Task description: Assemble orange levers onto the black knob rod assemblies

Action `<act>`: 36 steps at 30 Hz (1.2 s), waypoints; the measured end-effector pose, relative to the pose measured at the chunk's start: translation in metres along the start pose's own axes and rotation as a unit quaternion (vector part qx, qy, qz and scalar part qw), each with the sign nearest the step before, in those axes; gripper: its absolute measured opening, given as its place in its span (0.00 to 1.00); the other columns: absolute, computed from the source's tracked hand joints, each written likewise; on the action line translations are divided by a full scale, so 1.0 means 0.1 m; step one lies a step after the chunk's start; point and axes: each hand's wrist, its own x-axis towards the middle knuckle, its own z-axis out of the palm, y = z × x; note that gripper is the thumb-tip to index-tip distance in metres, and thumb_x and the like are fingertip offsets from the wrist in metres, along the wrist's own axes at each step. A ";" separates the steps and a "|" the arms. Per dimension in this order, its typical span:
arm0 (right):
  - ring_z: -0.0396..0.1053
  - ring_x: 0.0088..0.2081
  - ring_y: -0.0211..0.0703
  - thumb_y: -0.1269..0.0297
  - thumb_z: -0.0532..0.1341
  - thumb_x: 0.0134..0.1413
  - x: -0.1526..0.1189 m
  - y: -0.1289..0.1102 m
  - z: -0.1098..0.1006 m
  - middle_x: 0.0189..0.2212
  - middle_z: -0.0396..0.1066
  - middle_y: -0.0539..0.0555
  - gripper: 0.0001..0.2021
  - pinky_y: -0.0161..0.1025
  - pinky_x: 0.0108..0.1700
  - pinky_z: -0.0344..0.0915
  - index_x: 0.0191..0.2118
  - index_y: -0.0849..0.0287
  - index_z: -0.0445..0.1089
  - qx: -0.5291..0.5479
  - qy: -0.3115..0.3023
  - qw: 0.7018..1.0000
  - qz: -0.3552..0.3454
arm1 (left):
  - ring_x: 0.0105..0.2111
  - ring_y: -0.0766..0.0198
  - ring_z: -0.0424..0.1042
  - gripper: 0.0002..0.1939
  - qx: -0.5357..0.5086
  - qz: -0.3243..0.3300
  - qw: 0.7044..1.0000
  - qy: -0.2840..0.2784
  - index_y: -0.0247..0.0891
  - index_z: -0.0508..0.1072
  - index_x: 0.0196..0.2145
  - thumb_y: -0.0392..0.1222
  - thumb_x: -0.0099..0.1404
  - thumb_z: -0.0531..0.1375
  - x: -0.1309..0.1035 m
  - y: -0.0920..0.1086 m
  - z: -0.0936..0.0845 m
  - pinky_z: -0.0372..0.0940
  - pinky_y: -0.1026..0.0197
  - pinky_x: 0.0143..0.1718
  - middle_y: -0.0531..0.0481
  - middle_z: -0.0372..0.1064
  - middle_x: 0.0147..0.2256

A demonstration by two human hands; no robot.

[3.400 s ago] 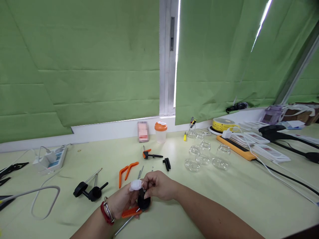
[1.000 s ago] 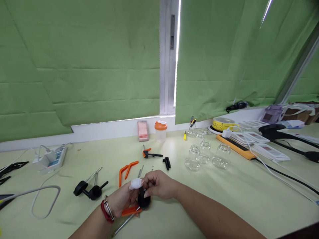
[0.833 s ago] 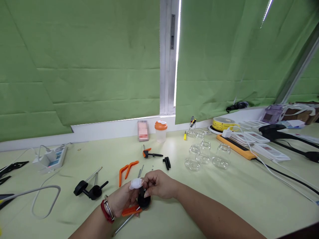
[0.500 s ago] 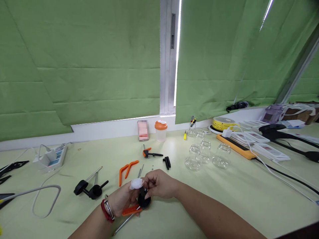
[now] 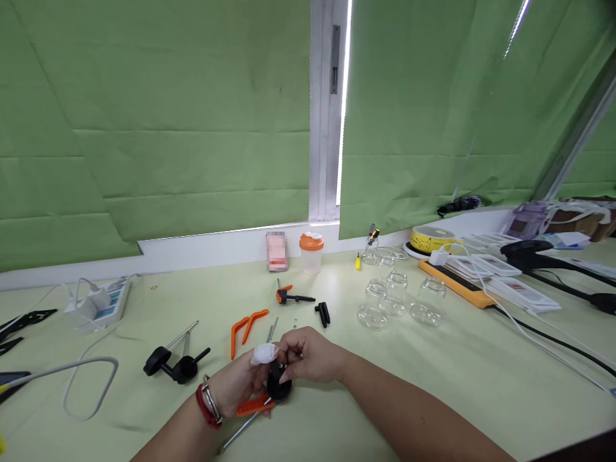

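Note:
My left hand (image 5: 235, 387), with a white wrap on a finger, is closed around a black round-headed part (image 5: 279, 387). An orange handle (image 5: 254, 405) sticks out below that hand, and a thin metal rod (image 5: 239, 434) runs down towards the near edge. My right hand (image 5: 310, 356) pinches at the top of the black part; its fingertips hide whatever small piece may be there. Just beyond the hands lie two bent orange handles (image 5: 250, 325) and some metal rods (image 5: 272, 329). Farther back are an orange and black clamp-like assembly (image 5: 293, 297) and short black pieces (image 5: 322, 314).
To the left lie black round-headed parts with rods (image 5: 185, 370), a white cable (image 5: 91, 362) and a power strip (image 5: 111, 307). An orange-lidded cup (image 5: 312, 253) stands at the back. Upturned glass jars (image 5: 394, 295) and an orange-edged power strip (image 5: 455, 282) are on the right.
The view has shifted very slightly. Both hands keep the same grip on the black part, with no other visible change.

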 end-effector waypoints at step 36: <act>0.53 0.23 0.29 0.57 0.73 0.31 -0.02 -0.05 0.02 0.21 0.60 0.44 0.21 0.30 0.25 0.53 0.29 0.62 0.66 0.017 0.002 1.000 0.015 | 0.25 0.58 0.69 0.26 0.024 -0.017 0.999 -0.028 0.38 0.66 0.26 0.67 0.52 0.57 -0.01 0.00 -0.01 0.61 0.62 0.22 0.52 0.62 0.19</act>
